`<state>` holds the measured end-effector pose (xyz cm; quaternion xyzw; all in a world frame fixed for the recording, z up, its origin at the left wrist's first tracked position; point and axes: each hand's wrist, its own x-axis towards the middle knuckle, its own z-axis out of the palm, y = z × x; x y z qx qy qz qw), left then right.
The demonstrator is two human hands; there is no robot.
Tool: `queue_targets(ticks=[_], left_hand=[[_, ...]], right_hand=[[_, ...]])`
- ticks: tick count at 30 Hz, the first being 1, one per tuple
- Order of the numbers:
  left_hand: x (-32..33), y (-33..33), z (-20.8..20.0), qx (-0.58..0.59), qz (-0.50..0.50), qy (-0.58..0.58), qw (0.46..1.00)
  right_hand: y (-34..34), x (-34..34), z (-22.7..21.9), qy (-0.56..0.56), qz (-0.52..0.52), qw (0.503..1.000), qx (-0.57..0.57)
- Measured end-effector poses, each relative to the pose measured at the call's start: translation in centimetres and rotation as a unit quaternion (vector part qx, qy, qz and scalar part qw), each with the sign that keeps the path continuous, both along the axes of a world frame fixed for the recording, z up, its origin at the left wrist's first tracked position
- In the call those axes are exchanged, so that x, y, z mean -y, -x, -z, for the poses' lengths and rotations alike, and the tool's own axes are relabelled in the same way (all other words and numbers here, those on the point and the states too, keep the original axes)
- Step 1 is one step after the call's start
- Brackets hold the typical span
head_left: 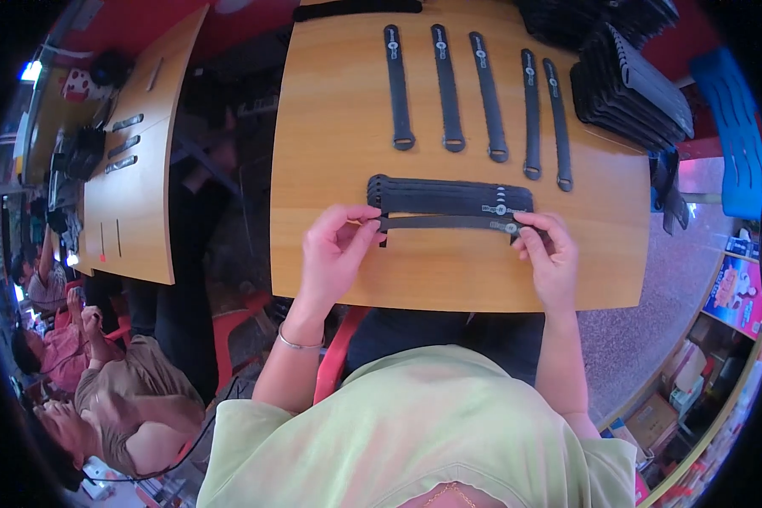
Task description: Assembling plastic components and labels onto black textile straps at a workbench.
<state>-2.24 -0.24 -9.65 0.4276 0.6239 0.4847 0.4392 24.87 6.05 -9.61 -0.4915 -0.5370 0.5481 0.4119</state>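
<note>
A black strap (449, 222) is stretched sideways between my two hands near the front of the wooden table (330, 152). My left hand (334, 251) pinches its left end between thumb and fingers. At its right end, beside a pale printed mark, my right hand (549, 256) pinches it the same way. Just beyond it lies a stack of similar black straps (444, 196), with their slotted ends at the left. Part of a dark piece shows below the held strap near each hand; what it belongs to is hidden.
Farther back, several single straps (446, 89) lie spaced in a row. Piles of black straps (631, 89) stand at the back right, near a blue slotted object (728, 127). At left is another table (135, 195), with seated people (135, 389) beside it. A red chair (334, 351) is under me.
</note>
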Motion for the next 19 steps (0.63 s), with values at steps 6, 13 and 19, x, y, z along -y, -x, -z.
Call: queue_targets(ticks=[6,13,19], left_hand=[[-1.1,0.4,-0.2,0.056,-0.002,-0.044,0.997],[-1.5,0.9,0.2,0.029,-0.035,0.017,0.999],[-1.7,1.0,0.6,-0.022,-0.040,0.054,0.997]], right_hand=[[-0.5,-0.1,0.5,0.025,0.016,0.999,0.015],[-0.3,-0.2,0.8,0.005,0.045,0.998,0.033],[-0.7,-0.4,1.4,-0.002,0.048,0.998,0.048]])
